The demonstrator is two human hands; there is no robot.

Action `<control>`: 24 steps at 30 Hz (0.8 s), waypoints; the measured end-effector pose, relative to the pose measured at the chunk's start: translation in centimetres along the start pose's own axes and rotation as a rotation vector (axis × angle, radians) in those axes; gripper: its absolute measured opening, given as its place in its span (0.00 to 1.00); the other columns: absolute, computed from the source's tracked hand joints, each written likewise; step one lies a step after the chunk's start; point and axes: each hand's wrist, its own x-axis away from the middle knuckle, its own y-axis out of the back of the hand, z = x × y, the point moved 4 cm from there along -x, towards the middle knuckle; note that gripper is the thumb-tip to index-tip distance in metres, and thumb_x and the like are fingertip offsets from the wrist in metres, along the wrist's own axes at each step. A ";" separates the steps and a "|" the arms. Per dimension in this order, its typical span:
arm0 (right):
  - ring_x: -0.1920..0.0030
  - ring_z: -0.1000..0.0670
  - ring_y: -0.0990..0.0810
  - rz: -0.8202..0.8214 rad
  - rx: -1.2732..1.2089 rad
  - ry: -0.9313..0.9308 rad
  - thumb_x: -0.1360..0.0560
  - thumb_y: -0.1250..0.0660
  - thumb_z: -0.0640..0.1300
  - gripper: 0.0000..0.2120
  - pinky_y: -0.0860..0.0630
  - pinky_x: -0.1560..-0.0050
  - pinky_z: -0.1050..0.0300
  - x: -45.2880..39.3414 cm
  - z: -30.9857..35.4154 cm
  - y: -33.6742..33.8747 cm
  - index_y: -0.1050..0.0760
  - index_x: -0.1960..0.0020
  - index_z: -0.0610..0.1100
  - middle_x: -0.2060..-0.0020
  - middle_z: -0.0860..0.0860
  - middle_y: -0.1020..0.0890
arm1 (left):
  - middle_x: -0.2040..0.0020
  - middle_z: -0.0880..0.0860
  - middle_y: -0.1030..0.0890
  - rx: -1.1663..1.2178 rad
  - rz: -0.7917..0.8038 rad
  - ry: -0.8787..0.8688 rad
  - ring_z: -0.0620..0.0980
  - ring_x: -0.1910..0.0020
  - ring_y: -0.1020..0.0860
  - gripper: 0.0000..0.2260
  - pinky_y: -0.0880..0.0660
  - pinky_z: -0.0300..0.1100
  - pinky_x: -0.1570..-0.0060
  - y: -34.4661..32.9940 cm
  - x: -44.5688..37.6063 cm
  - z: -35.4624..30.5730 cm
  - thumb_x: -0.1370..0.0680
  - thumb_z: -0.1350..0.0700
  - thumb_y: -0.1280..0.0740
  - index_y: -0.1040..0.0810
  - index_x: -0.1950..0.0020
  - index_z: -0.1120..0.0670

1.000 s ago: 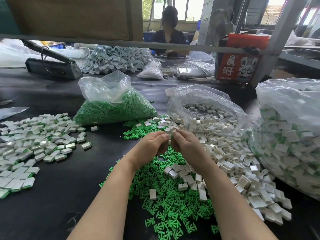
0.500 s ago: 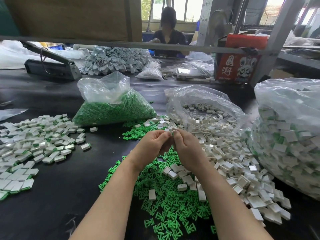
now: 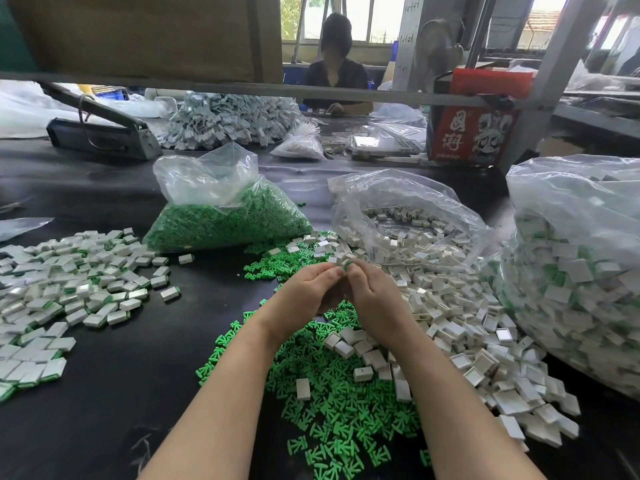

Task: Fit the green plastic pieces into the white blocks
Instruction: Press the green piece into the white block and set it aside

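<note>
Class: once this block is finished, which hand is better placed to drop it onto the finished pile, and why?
Left. The finished pile lies on the left hand's side, across bare black table; the right hand would have to cross over.

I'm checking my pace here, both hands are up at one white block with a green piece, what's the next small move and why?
Probably press the green piece fully into the white block: the left hand and right hand pinch them together, and green shows at the fingertips, so it looks unseated.

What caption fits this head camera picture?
Both hands join a white block and green piece above loose green pieces.
</note>
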 end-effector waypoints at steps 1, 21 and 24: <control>0.63 0.46 0.25 -0.001 -0.013 -0.011 0.17 0.47 0.44 0.15 0.28 0.58 0.44 0.0 -0.2 0.0 0.26 0.56 0.40 0.65 0.46 0.22 | 0.60 0.56 0.31 0.005 -0.001 -0.009 0.51 0.62 0.33 0.10 0.33 0.43 0.63 0.0 0.0 0.0 0.15 0.58 0.45 0.26 0.49 0.60; 0.65 0.51 0.25 -0.087 0.125 0.031 0.18 0.45 0.43 0.11 0.30 0.65 0.51 0.0 -0.4 0.2 0.26 0.54 0.43 0.65 0.49 0.21 | 0.71 0.41 0.29 -0.167 -0.078 -0.101 0.43 0.71 0.33 0.12 0.35 0.36 0.69 -0.1 -0.6 0.7 0.16 0.55 0.43 0.27 0.57 0.57; 0.65 0.51 0.26 -0.048 0.113 0.023 0.18 0.46 0.43 0.12 0.33 0.66 0.53 0.0 -0.4 0.1 0.28 0.56 0.43 0.66 0.50 0.22 | 0.65 0.51 0.25 -0.172 -0.075 -0.089 0.48 0.65 0.30 0.13 0.32 0.45 0.62 -0.2 -0.6 0.6 0.16 0.56 0.43 0.26 0.53 0.64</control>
